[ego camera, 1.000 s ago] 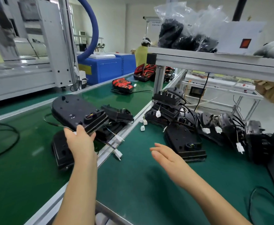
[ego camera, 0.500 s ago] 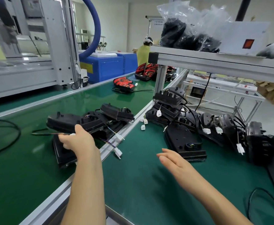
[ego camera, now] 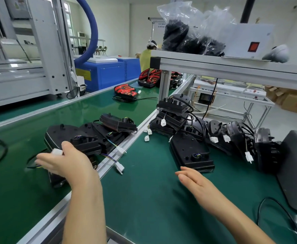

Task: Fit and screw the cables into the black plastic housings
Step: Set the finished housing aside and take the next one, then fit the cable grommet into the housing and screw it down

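Several black plastic housings (ego camera: 63, 136) with thin wires and white connectors lie piled on the green conveyor belt (ego camera: 12, 187) at the left. My left hand (ego camera: 64, 162) hovers over the nearest one, fingers stretched out to the left and blurred. A white connector (ego camera: 57, 152) shows just beside its thumb. My right hand (ego camera: 195, 182) is flat and relaxed above the green bench mat (ego camera: 153, 199), holding nothing. Its fingertips are just short of a single black housing (ego camera: 190, 152) that lies flat. More housings (ego camera: 174, 110) with cables are heaped behind that one.
An aluminium rail (ego camera: 109, 161) separates belt and bench. A metal shelf (ego camera: 232, 66) overhead carries a bag of black parts (ego camera: 188, 34). A dark grey block (ego camera: 295, 169) sits at the right edge. Red lamp units (ego camera: 125, 90) lie farther along the belt. A person stands in the distance.
My left hand lowered the raised housing onto the pile and its fingers went from curled to stretched out. My right hand drifted slightly nearer to me and lower.
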Tool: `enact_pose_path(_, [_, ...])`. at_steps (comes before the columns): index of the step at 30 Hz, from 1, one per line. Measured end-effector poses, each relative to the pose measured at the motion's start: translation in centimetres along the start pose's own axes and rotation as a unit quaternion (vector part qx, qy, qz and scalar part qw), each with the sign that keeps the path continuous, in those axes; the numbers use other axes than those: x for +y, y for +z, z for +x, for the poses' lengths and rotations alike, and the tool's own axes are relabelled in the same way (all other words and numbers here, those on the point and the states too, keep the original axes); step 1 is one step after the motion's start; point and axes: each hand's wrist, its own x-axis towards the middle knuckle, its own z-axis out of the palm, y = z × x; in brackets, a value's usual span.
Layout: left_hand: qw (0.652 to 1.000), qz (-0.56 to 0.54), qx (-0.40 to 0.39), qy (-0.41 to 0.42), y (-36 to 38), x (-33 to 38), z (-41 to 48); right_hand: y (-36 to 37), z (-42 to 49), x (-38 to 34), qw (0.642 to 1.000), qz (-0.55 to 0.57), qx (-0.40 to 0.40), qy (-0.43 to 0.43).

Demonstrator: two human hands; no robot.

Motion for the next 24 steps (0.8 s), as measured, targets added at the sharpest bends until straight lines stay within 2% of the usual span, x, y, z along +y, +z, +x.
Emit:
enact_pose_path(3, [0.998, 0.03, 0.025, 0.051, -0.2, 0.4, -0.5, -0.3, -0.3, 0.3, 1.0, -0.008, 0.002, 0.005])
enact_pose_path(6, [0.983, 0.009, 0.047, 0.177, -0.1, 0.7, -1.7, -0.6, -0.8, 0.6, 1.0, -0.014, -0.001, 0.012])
enact_pose_path(7, [0.973, -0.006, 0.026, 0.228, 0.2, 0.7, -2.4, -0.8, -1.0, 0.8, 1.0, -0.017, -0.004, 0.015])
enact_pose_path(9, [0.956, -0.045, -0.079, 0.279, 1.4, 0.7, -4.1, -1.3, -1.4, 1.1, 0.999, -0.025, -0.008, 0.024])
enact_pose_path(10, [0.948, -0.045, -0.156, 0.272, 2.1, 0.6, -5.3, -1.6, -1.6, 1.4, 0.999, -0.028, -0.007, 0.03])
enact_pose_path(12, [0.916, 0.039, -0.327, 0.23, 3.8, -0.3, -7.7, -2.3, -2.1, 2.1, 0.998, -0.032, -0.001, 0.046])
enact_pose_path(14, [0.842, 0.169, -0.479, 0.183, 5.8, -2.1, -10.0, -3.0, -2.7, 2.9, 0.997, -0.031, 0.011, 0.067])
enact_pose_path(16, [0.744, 0.28, -0.584, 0.163, 7.6, -4.2, -11.9, -3.7, -3.2, 3.9, 0.995, -0.037, 0.027, 0.087])
enact_pose_path(17, [0.71, 0.309, -0.614, 0.154, 8.3, -5.0, -12.7, -4.2, -3.3, 4.6, 0.993, -0.047, 0.036, 0.099])
enact_pose_path(18, [0.691, 0.325, -0.63, 0.141, 8.9, -5.5, -13.4, -4.6, -3.1, 5.2, 0.991, -0.061, 0.048, 0.111])
enact_pose_path(22, [0.675, 0.35, -0.642, 0.104, 10.8, -6.9, -14.9, -6.9, -0.1, 6.7, 0.975, -0.076, 0.132, 0.162])
enact_pose_path(24, [0.661, 0.366, -0.646, 0.108, 11.2, -7.4, -15.3, -7.8, 2.4, 6.6, 0.971, -0.048, 0.163, 0.165])
